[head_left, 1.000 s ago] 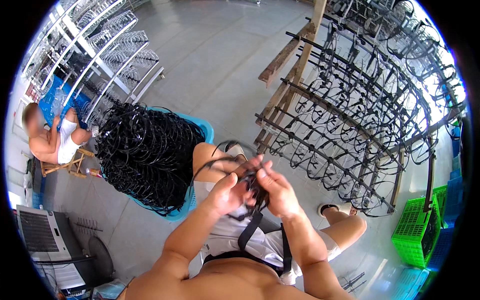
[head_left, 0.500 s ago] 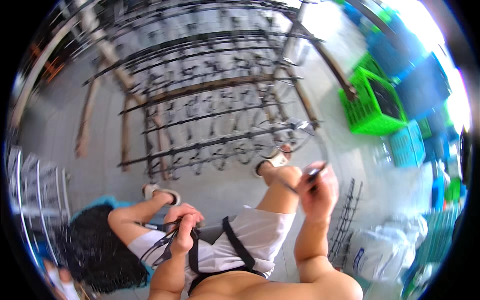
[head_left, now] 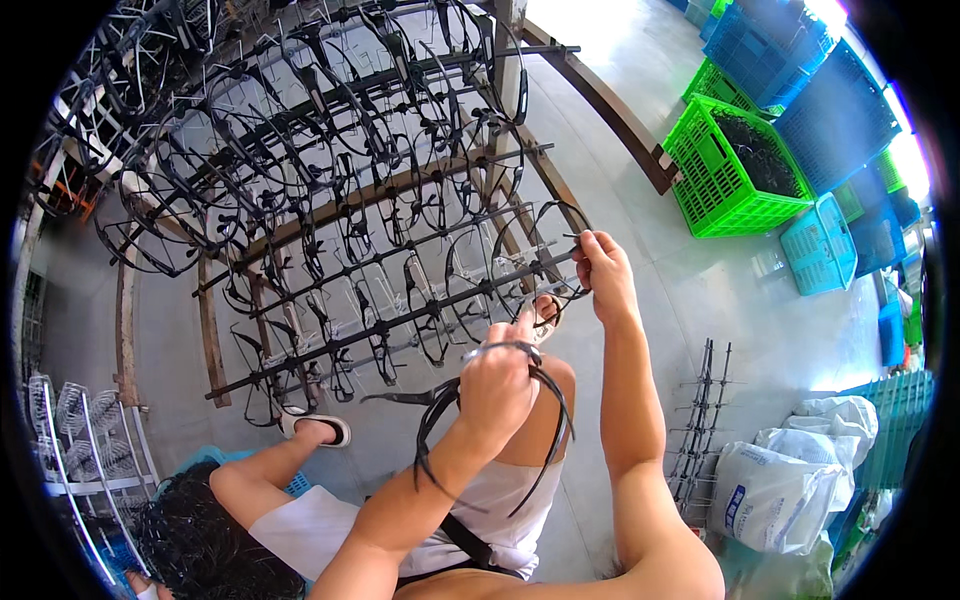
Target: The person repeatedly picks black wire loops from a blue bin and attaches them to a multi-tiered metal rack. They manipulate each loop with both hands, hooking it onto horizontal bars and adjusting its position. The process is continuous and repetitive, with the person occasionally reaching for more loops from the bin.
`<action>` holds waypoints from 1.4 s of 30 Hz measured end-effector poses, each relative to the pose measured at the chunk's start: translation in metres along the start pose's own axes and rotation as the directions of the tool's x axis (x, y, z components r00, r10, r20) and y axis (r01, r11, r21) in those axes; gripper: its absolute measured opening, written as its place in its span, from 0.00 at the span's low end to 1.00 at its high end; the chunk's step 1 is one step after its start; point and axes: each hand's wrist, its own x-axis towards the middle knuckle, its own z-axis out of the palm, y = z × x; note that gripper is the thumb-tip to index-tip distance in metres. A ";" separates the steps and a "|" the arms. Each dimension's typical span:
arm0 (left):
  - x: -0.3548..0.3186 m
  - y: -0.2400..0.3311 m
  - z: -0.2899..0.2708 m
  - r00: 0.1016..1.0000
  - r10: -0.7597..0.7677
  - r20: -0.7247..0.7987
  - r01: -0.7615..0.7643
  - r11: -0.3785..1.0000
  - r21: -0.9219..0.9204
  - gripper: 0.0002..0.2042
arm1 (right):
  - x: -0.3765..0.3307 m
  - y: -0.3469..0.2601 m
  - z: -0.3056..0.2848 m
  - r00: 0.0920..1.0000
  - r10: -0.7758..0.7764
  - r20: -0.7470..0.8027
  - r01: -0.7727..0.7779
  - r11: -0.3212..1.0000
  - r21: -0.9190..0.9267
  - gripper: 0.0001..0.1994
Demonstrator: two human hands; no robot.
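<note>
My left hand (head_left: 497, 385) is closed around several thin black hoop-shaped pieces (head_left: 432, 420) that look like headbands; they hang about the hand and over my thigh. Farther up, my right hand (head_left: 602, 268) pinches the end of another black hoop (head_left: 562, 207) beside the right end of the lowest rack rod (head_left: 490, 285). Whether this hoop is hooked on the rod, I cannot tell. Many similar hoops (head_left: 410, 285) hang from the dark rods of the rack (head_left: 390, 175) in front of me.
Right of the rack stand a green crate (head_left: 720, 180) filled with black pieces, blue crates (head_left: 835, 130) and a light-blue basket (head_left: 818, 250). Spiked rods (head_left: 700, 430) lie near white sacks (head_left: 775, 500). A heap of black pieces (head_left: 205, 530) and a white wire rack (head_left: 90, 460) are at left.
My left hand has moved up and right from my lap with its hoops. My right hand has moved up to the rod's end. The view has shifted and is sharper.
</note>
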 end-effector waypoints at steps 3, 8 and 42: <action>0.006 -0.015 0.022 0.999 -0.014 -0.053 0.016 0.999 0.028 0.15 | 0.010 0.008 0.005 0.994 0.097 0.058 -0.104 0.985 0.137 0.11; 0.009 -0.019 0.034 0.995 -0.025 -0.097 0.025 1.000 -0.009 0.04 | 0.014 0.015 0.004 0.990 0.121 0.077 -0.135 0.964 0.227 0.10; 0.020 -0.020 0.029 0.983 -0.124 -0.135 0.102 0.982 -0.160 0.05 | -0.047 0.041 0.003 0.988 -0.097 -0.118 0.143 0.864 0.483 0.11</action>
